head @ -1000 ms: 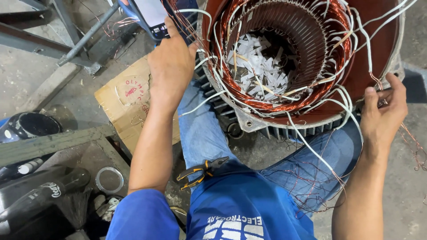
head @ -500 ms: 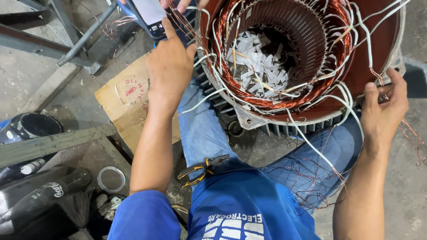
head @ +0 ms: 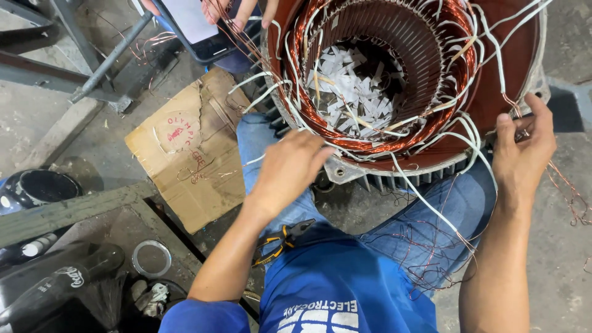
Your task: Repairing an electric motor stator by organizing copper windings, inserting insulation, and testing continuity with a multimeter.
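Observation:
A big motor stator (head: 493, 92) with a red housing stands between my knees. Copper windings (head: 394, 145) ring its bore, white paper strips (head: 351, 86) lie inside, and white sleeved leads (head: 425, 197) hang over the near rim. My left hand (head: 290, 172) rests at the lower left rim with its fingers loosely extended onto the white leads, holding nothing that I can see. On the right, my right hand (head: 524, 154) grips the housing rim among thin copper strands. Yellow-handled pliers (head: 280, 242) lie on my lap.
At the top, another person's hands (head: 237, 12) hold a flat screen device (head: 188, 24). To the left on the floor are a cardboard piece (head: 185, 154), grey metal frame bars (head: 92, 61), a wooden plank (head: 61, 213), a dark bottle (head: 55, 283), a metal ring (head: 151, 259) and a black bowl (head: 31, 188).
My left hand has come down from the stator's upper left side to its lower left rim. The right hand has stayed on the housing rim.

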